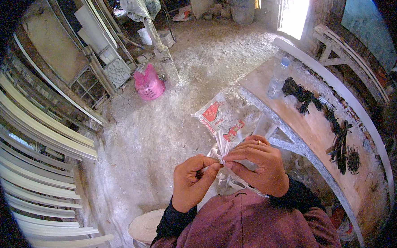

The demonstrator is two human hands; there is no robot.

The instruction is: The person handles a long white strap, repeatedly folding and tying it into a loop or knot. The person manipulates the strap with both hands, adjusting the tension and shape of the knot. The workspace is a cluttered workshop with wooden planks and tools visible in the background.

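Person in front of me, head bent over both hands. Left hand (pixel 190 183) and right hand (pixel 261 163) meet just ahead of the chest, fingers (pixel 245 153) closed, pinching the gathered neck of a clear plastic bag (pixel 223 116) with red print. Bag body fans out beyond the hands, over the floor (pixel 132 141) and beside the near edge of the tabletop (pixel 313 131); loose pale ends trail back toward the maroon top (pixel 244 225). Thumbs and forefingers press from opposite sides, probably so the bunched plastic can't spread. Held close to the body, likely for control and a clear look. Can't tell if it's a knot or only a twist between the fingertips; bag contents unclear too.

On the tabletop: clear bottle (pixel 277 79) with blue cap, upright, plus dark bundles (pixel 341 145) strung along the far side, perhaps lying there to leave the near side free. Their material isn't clear. Pink bag (pixel 149 84) sits on the floor, top bunched, maybe put by the post (pixel 161 47) to be out of the way. Round pale stool (pixel 145 226) near the left elbow; pale slats (pixel 40 181) stacked at left.
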